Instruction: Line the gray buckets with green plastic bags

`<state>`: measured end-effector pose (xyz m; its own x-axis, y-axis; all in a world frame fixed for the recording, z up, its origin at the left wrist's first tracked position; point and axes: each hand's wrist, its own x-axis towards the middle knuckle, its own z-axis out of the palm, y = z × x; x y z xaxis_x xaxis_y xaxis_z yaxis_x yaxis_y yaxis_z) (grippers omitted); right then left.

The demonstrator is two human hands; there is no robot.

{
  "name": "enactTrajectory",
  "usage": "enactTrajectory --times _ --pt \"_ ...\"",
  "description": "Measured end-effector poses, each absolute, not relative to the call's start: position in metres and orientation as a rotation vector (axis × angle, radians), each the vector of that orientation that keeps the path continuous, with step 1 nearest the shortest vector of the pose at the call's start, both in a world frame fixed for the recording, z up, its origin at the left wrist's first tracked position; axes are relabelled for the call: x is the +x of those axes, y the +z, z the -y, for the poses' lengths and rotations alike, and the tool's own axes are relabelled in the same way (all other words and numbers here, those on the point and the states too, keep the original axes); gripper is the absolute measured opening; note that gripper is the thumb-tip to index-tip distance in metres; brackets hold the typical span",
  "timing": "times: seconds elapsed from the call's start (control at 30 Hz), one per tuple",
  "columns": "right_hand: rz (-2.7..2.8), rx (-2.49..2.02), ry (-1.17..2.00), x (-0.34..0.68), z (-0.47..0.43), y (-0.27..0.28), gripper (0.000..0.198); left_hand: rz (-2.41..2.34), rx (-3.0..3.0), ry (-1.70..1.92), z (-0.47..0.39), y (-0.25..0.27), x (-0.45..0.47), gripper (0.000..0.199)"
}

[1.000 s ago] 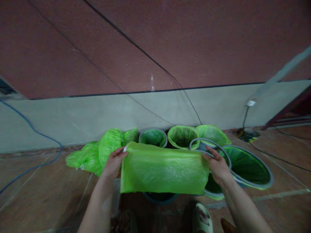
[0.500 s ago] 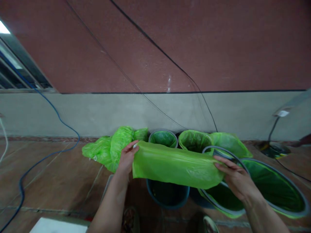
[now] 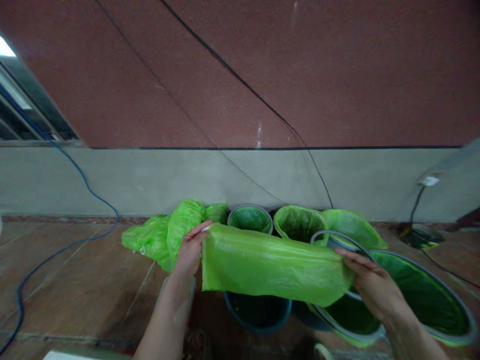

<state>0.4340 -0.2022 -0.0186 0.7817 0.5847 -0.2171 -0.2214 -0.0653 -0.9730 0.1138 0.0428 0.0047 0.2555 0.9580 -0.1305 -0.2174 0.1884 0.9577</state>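
Note:
A folded green garbage bag is stretched out flat between my two hands, above the bins. My left hand pinches its upper left corner. At the other end my right hand grips the right edge with fingers and thumb. Beneath the bag stands a blue bin, its upper part covered from view. Close to my right hand are a bin lined in green and a larger lined bin, with a grey ring partly hidden behind the bag.
Tied, filled green bags lie against the wall on the left. Lined bins stand along the wall. A blue hose crosses the tiled floor, and dark cables hang along the wall. At far right lies a dark coiled object.
The view has tilted slightly, so the scene sits lower. Both hands keep hold of the bag, which now hangs a little broader and lower.

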Motion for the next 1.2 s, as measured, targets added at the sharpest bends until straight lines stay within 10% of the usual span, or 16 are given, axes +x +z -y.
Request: enactTrajectory --times 0.37,0.73,1.2 --pt "0.621 -1.602 0.702 0.436 0.207 -0.017 0.067 -0.829 1.568 0.706 -0.041 0.008 0.103 0.060" --pt "0.906 -2.212 -0.072 0.446 0.205 -0.041 0.024 -1.155 2.078 1.082 -0.047 -0.004 0.110 0.010" --pt "0.570 -1.380 0.231 0.420 0.191 0.002 0.020 -1.086 1.420 1.293 -0.034 0.025 0.107 0.032"
